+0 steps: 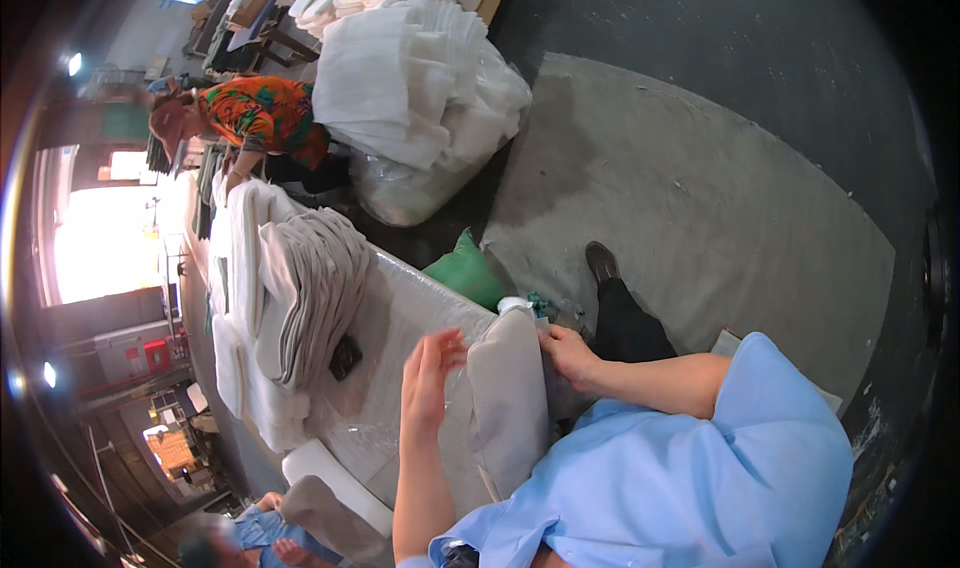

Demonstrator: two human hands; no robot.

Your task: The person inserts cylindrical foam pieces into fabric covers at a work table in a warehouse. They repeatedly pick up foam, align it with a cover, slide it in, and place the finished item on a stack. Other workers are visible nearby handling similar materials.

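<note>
A grey padded cushion [510, 393] with a rounded end lies along the near edge of the table, just in front of my body. My right hand [570, 356] is closed at its far right corner, with thumb and fingers pinched on the edge of its fabric. To the left of the cushion, my left hand [434, 373] is raised with bent fingers apart and nothing in them. A small white bundle [515, 305] sits beyond the cushion's far end.
Stacked grey padded pieces [310, 288] and a black item [345, 358] lie on the plastic-covered table [400, 313]. A green sack [468, 271] stands past its edge. A co-worker in an orange shirt [260, 113] bends near white sheets [400, 88]; another person [265, 533] handles a grey cushion.
</note>
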